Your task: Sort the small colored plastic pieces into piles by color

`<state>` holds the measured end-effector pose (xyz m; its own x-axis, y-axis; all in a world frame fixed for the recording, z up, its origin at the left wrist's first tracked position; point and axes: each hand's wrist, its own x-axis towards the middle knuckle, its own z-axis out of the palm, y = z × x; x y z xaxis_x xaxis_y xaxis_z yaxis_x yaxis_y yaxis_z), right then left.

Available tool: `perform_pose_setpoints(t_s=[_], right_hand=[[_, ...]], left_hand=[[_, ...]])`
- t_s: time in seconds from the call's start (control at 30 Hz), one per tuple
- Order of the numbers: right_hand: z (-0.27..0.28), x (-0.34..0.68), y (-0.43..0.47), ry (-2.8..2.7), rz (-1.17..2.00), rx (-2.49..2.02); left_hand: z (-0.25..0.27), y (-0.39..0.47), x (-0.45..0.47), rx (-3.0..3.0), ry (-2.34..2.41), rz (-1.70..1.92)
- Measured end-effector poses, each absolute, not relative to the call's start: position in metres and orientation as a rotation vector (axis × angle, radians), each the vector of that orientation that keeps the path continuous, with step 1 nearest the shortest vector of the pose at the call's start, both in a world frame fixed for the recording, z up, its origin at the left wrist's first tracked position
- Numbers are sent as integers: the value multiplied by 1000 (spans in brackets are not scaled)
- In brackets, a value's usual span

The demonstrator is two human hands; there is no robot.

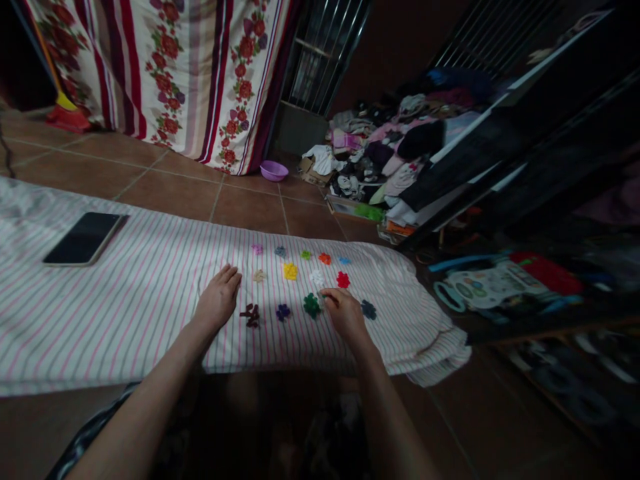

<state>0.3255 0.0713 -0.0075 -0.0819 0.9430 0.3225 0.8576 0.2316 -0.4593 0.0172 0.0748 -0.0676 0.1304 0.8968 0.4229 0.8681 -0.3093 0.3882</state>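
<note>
My left hand [219, 299] lies flat on the striped cloth [165, 287], fingers stretched out, beside a dark brown pile [250, 315] and a beige pile [259, 275]. My right hand [345, 311] is pinched at the right edge of the dark green pile [312, 305]; a small dark green piece seems to show at its fingertips. Around it are a white pile [317, 277], a red pile [343, 279] and a dark grey pile [369, 309]. Further piles are purple [283, 312], yellow [290, 271], orange [325, 258] and lime green [305, 255]. The pieces' exact kind is too small to tell.
A phone [85, 239] lies on the cloth at the left. Beyond, on the tiled floor, stand a purple bowl [274, 171] and a heap of clothes [390, 143]. A flowered curtain [195, 80] hangs behind. Cluttered shelves [505, 287] stand at the right.
</note>
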Motion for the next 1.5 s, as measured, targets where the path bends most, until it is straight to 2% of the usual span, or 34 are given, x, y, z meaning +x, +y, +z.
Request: perform_pose_setpoints(t_s=[0.2,0.4,1.0,1.3,1.5], right_hand=[[-23,325,67,-1980,221,-1678],[-25,319,68,-2000,150,-1817],[-19,319,66,-1918,248,-1905],[-16,309,71,-1876,182,-1855],[-16,287,84,-1834,211,-1664]], left_hand=[[-70,72,12,2312,1773,1038],[-73,73,5,2370,1674,1005],[-69,71,2,2307,1684,996],[-66,71,-2,2119,1674,1077],[-58,68,-6,2032,1683,1100]])
